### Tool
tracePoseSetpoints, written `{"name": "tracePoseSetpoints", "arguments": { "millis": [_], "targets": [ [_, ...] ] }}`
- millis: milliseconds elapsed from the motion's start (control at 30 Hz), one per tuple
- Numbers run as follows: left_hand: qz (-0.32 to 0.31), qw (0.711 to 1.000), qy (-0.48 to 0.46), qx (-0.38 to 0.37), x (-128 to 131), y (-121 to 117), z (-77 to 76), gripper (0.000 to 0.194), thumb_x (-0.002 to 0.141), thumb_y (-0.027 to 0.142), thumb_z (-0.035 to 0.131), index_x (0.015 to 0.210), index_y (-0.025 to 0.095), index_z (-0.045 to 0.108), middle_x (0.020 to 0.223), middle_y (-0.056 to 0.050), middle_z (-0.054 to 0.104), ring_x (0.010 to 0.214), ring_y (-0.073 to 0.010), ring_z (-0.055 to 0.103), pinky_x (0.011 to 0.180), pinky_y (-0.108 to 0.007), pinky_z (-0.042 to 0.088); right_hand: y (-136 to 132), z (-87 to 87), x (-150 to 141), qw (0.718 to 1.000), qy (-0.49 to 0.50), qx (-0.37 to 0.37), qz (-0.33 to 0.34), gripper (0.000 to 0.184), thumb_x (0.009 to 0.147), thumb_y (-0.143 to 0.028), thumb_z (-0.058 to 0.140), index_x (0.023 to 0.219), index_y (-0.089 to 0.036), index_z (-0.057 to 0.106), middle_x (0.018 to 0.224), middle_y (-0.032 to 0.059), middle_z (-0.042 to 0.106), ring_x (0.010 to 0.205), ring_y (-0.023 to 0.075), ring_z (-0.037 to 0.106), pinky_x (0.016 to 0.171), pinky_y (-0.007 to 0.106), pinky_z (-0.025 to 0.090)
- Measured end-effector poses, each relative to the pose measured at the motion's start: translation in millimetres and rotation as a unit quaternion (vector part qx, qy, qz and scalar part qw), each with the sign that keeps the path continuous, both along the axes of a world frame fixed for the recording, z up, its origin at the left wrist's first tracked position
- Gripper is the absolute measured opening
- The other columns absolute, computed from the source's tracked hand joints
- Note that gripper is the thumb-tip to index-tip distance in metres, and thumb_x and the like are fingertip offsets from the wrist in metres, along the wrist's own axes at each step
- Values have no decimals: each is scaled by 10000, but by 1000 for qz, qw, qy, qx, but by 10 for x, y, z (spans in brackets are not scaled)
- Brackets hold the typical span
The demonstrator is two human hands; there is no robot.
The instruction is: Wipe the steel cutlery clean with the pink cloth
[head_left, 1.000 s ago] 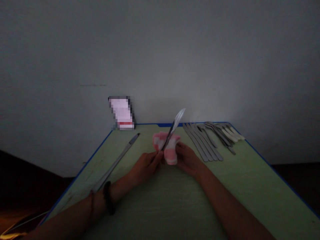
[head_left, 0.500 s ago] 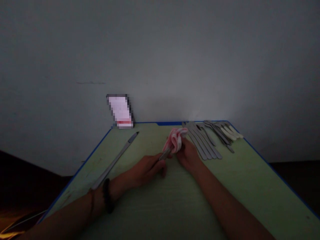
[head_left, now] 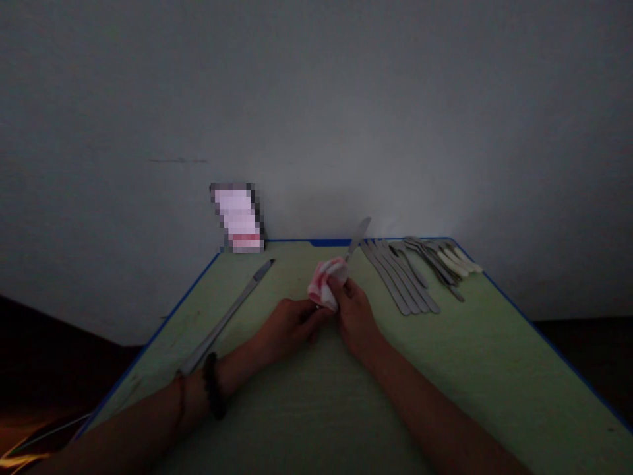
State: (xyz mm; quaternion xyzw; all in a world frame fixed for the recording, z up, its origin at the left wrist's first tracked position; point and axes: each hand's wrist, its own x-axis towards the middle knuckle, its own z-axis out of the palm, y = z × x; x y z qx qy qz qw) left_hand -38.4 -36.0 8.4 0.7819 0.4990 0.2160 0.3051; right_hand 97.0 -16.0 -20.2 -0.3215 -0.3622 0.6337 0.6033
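A pink-and-white cloth (head_left: 326,280) is bunched in my right hand (head_left: 355,315), its fingers and thumb closed on it. The cloth wraps around a table knife (head_left: 361,232), whose blade sticks out past it, pointing up and away to the right. My left hand (head_left: 291,326) is closed at the near end of this knife, whose handle is mostly hidden by fingers and cloth. Both hands are close together above the table. Another knife (head_left: 232,313) lies slanted on the table beyond my left forearm, its near end partly behind the arm.
Several knives (head_left: 400,284) lie side by side on the right of the green table (head_left: 316,409). Farther right are piled metal utensils (head_left: 432,257) and several pale-handled pieces (head_left: 459,260). A blurred phone (head_left: 240,218) leans against the wall at the back left.
My right hand and the cloth have slid down along the knife toward my left hand. The blade, covered by the cloth before, now shows beyond it.
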Motion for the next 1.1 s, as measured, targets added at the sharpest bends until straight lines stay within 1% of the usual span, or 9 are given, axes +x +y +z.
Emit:
{"name": "tracePoseSetpoints", "arguments": {
  "millis": [167,267,367,433,533,667,800,967,1100],
  "targets": [
    [-9,1000,-24,17,-2,-6,-14,325,891,428,467,736,163,576,570,19,605,496,-109,526,501,-202,358,29,-47,-12,999,22,3,-27,298,776,-445,635,948,-201,623,808,-6,629,676,112,533,640,237,413],
    [7,1000,-4,14,4,-3,-10,374,917,414,416,674,167,557,538,15,595,482,-114,533,515,-213,368,14,3,-8,999,34,4,-6,319,748,-398,671,992,-201,612,856,9,649,702,119,552,652,236,425],
    [22,1000,1,19,8,6,-3,442,951,363,327,604,175,528,516,9,586,490,-115,544,556,-221,392,-8,72,17,998,59,-12,26,275,706,-338,709,923,-191,625,837,1,653,686,113,551,644,229,424],
    [17,1000,-6,18,4,14,-9,459,954,348,310,588,177,531,518,2,597,501,-117,556,580,-222,407,-13,92,36,995,77,-13,59,239,688,-305,721,875,-185,634,822,-3,656,681,112,556,655,231,427],
    [2,1000,-14,-1,-7,26,-31,460,951,347,310,601,176,553,492,8,596,480,-114,551,579,-218,414,-2,65,57,993,70,-1,98,260,684,-284,728,910,-184,647,828,2,668,691,117,571,680,241,433],
    [5,1000,-11,-8,-3,26,-40,440,939,386,335,624,177,561,468,21,582,447,-107,526,529,-205,393,21,6,56,997,33,5,75,243,714,-327,713,900,-181,656,836,11,678,698,122,582,677,252,433],
    [9,999,31,23,25,6,-11,409,890,443,427,599,178,537,484,14,574,440,-111,504,463,-207,333,17,10,46,998,25,1,58,257,704,-328,724,910,-186,662,876,14,693,739,127,602,706,255,445],
    [10,998,65,24,32,-7,10,458,926,388,345,556,180,519,477,-10,561,431,-117,502,474,-222,337,27,-2,43,995,22,39,85,289,719,-317,712,977,-200,659,984,31,697,868,151,625,812,269,454],
    [-1,998,60,26,6,-3,0,457,929,372,328,551,184,504,472,-5,549,423,-104,478,473,-216,328,23,-5,52,995,-4,39,87,312,728,-327,706,1005,-192,655,925,26,697,828,148,620,769,258,454]
  ]
}}
